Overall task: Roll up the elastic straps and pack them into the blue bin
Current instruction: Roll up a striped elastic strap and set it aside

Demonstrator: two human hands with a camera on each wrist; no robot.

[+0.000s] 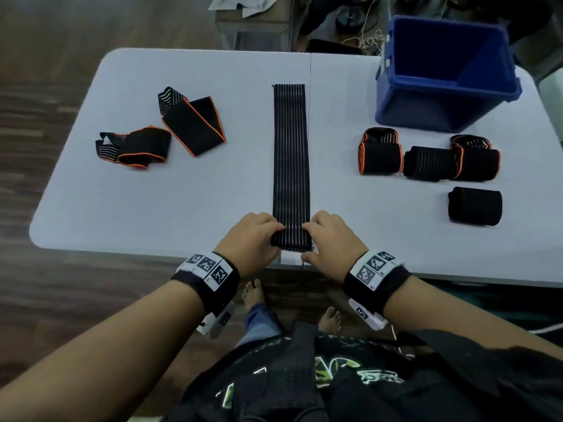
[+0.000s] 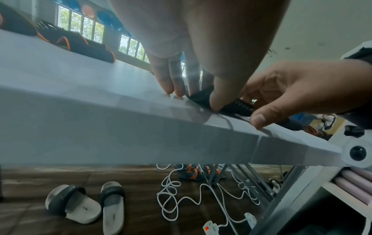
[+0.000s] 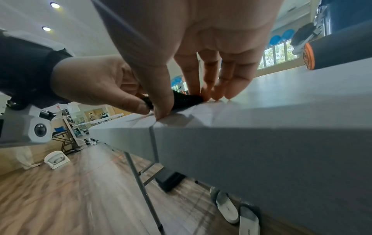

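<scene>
A long black ribbed elastic strap (image 1: pixel 289 153) lies flat down the middle of the white table (image 1: pixel 182 193). Its near end (image 2: pixel 201 97) is curled up at the table's front edge. My left hand (image 1: pixel 268 236) and right hand (image 1: pixel 316 236) pinch that end from either side, thumbs behind and fingertips on top (image 3: pixel 185 99). The blue bin (image 1: pixel 444 71) stands at the back right, and I see nothing in it. Several rolled straps (image 1: pixel 429 162) lie in front of it, one apart and nearer (image 1: pixel 475 205). Two loose orange-edged straps (image 1: pixel 192 123) (image 1: pixel 134 147) lie at the left.
The table's front edge runs just under my hands. Under the table, slippers (image 2: pixel 80 206) and a white cable (image 2: pixel 181 198) with a power strip lie on the wooden floor. Clutter and a box stand beyond the table's far edge.
</scene>
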